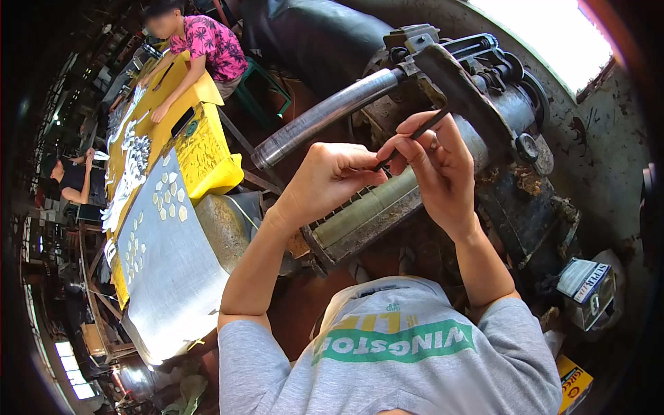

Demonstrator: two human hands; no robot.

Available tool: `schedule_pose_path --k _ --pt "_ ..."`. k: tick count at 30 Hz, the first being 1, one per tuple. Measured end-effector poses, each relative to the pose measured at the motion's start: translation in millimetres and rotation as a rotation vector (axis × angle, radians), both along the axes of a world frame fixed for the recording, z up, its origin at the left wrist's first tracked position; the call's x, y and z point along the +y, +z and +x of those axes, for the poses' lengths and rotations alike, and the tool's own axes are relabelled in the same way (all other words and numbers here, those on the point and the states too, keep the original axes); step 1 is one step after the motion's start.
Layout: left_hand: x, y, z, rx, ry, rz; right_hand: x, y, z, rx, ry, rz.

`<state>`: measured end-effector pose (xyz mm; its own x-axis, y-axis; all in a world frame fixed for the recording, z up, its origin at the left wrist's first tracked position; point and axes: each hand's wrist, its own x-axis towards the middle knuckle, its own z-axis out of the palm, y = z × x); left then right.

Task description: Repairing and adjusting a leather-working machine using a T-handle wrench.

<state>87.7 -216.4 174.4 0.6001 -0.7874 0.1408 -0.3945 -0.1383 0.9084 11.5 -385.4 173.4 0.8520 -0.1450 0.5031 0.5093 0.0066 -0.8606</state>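
A thin dark stick-like piece (430,124) is held up in front of me, slanting from lower left to upper right. My right hand (437,162) is closed, with its fingers and thumb pinching the piece along its length. My left hand (335,169) is closed too, and its fingertips grip the lower end. Both hands hover over a machine with a shiny metal roller (328,117) and a long pale yellowish bar (366,216). Its exact kind, and that of the dark piece, I cannot make out.
To the left, a yellow-covered table (211,138) bears a grey sheet (173,263) with several small pale pieces (168,194), plus a heap of white strips (135,152). A person in a pink shirt (216,47) works there; another person (75,181) is farther left. A metal can (588,294) stands at right.
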Motion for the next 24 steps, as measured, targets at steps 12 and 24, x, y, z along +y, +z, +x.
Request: schedule_pose_path --k 12,24 --pt "5 -12 0 0.072 -0.040 -0.066 -2 -3 8 0.023 0.049 -0.081" --pt "10 -9 -1 -0.083 -0.023 -0.067 10 -14 -3 -0.027 -0.013 -0.124"
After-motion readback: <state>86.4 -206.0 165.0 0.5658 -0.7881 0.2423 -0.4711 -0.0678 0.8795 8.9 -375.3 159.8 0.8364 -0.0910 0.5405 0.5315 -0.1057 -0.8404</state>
